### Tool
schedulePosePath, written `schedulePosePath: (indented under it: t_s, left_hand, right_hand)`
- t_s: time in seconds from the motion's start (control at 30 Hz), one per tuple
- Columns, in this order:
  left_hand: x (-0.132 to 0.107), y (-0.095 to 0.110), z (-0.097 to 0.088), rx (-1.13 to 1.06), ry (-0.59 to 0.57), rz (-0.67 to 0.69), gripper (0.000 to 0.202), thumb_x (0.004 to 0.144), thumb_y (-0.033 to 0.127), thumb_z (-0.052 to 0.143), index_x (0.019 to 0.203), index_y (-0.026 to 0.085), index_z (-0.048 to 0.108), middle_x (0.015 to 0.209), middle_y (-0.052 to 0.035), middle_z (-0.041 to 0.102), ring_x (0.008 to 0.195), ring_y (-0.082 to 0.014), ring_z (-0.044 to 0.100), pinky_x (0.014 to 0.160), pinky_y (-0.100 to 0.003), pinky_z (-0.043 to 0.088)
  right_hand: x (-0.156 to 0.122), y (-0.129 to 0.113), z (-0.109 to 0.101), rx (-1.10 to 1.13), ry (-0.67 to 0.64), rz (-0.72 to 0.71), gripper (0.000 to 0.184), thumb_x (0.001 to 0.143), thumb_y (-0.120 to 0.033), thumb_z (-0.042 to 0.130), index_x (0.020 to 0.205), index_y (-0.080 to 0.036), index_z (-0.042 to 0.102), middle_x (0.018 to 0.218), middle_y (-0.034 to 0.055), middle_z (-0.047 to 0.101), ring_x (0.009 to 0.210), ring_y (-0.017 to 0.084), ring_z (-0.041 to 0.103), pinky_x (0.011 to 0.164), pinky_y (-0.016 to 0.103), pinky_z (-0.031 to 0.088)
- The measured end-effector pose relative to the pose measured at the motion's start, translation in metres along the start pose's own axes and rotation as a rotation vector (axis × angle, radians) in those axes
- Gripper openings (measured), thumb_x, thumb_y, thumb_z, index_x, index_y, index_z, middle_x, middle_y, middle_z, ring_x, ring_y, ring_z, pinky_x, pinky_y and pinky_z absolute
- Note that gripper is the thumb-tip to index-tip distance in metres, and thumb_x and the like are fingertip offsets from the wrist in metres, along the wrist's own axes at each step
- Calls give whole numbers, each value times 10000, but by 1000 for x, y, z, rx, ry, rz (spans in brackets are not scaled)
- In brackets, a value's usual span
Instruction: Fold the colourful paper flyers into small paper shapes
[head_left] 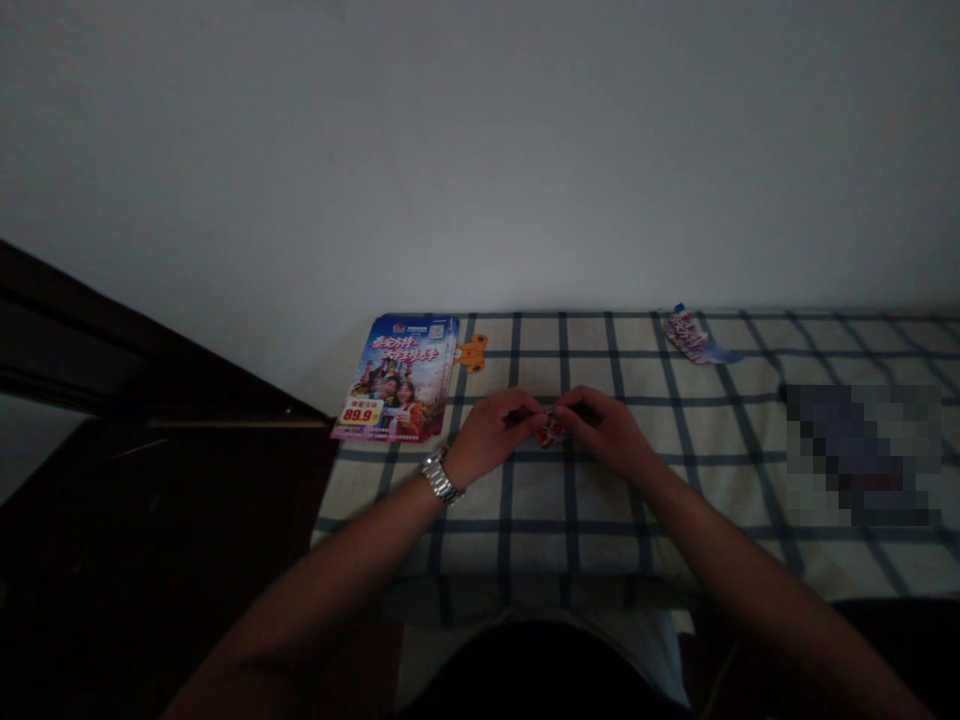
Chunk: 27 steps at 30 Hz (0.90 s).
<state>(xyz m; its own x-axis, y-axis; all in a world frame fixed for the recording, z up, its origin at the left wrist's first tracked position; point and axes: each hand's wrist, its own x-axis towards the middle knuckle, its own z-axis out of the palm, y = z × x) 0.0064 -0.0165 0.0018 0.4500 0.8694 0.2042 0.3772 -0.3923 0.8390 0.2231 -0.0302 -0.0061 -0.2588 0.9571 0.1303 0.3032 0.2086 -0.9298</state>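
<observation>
Between my fingertips is a small crumpled piece of printed paper (550,432), red and white, held just above the checked cloth. My left hand (496,432), with a metal watch (441,476) on its wrist, pinches the paper from the left. From the other side, my right hand (602,428) pinches its upper right edge. Both hands are closed, and the fingers partly hide the paper. To the left of my left hand lies a stack of printed flyers (397,385) with a blue and pink picture and a yellow "89.9" label.
A checked cloth (600,545) covers the surface. Another crumpled printed paper (694,338) lies at the back right, near the wall (480,150). An orange bear figure (472,354) shows beside the flyers. At the right is a blurred-out dark object (855,455). Dark furniture (112,340) stands left.
</observation>
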Motion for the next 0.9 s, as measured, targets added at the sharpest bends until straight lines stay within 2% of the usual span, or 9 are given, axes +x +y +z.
schedulePosePath:
  t_s: [0.17, 0.43, 0.6, 0.9]
  left_hand:
    - [0, 2, -1, 15, -30, 0, 180, 975, 363, 628, 911, 225, 723, 868, 3, 685, 794, -148, 644, 729, -270, 470]
    - [0, 0, 1, 30, -11, -2, 165, 959, 366, 657, 923, 226, 736, 881, 2, 707, 796, -147, 654, 739, -272, 479]
    - [0, -2, 3, 4, 31, -27, 142, 939, 353, 691, 943, 222, 746, 899, -1, 727, 817, -148, 669, 740, -268, 491]
    - [1, -4, 3, -138, 93, -62, 231, 917, 409, 708, 985, 189, 730, 951, -41, 747, 849, -161, 705, 767, -272, 549]
  right_hand:
    - [0, 2, 0, -25, -24, 0, 255, 935, -492, 657, 947, -237, 674, 868, 42, 734, 803, 213, 696, 719, 336, 555]
    - [0, -3, -2, -66, -3, -4, 260, 944, -479, 649, 882, -228, 669, 813, 33, 718, 754, 198, 673, 681, 317, 519]
    - [0, -4, -2, -34, 22, -18, 258, 943, -468, 658, 872, -220, 664, 807, 29, 717, 751, 188, 673, 684, 308, 520]
    - [2, -2, -3, 31, 117, 3, 291, 926, -505, 673, 853, -225, 640, 749, 11, 676, 694, 174, 634, 635, 296, 500]
